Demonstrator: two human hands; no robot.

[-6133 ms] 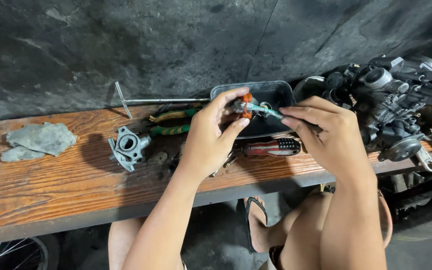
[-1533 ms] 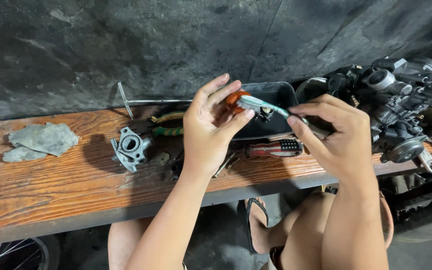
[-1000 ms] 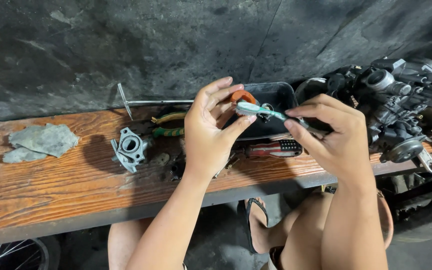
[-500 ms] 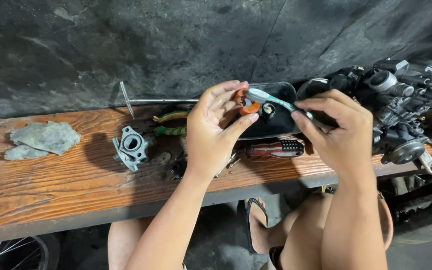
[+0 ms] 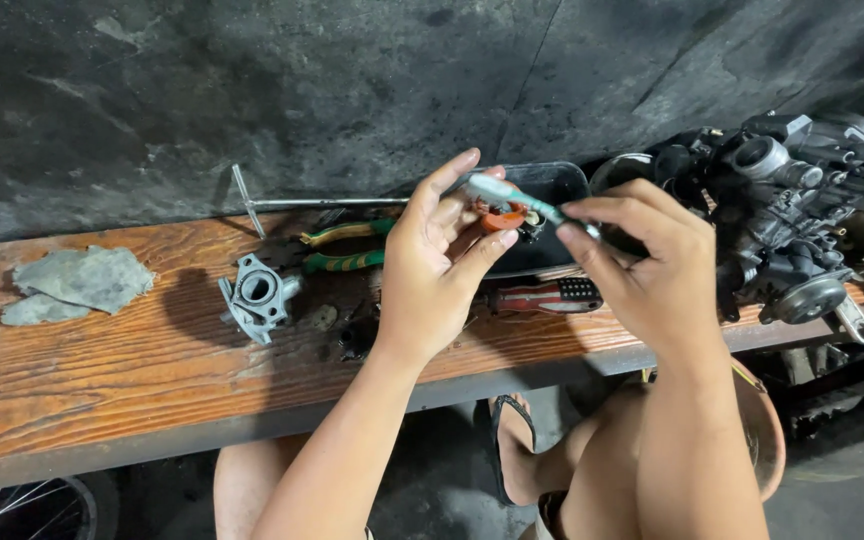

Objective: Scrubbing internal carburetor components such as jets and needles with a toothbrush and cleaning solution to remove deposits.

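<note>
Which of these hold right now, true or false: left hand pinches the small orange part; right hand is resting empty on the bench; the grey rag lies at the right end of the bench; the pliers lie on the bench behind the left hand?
1. The left hand pinches the small orange part: true.
2. The right hand rests empty on the bench: false. It is raised and holds a thin light-coloured tool to the orange part.
3. The grey rag lies at the right end: false. It lies at the left end.
4. The green-and-yellow-handled pliers lie on the bench behind the left hand: true.
</note>
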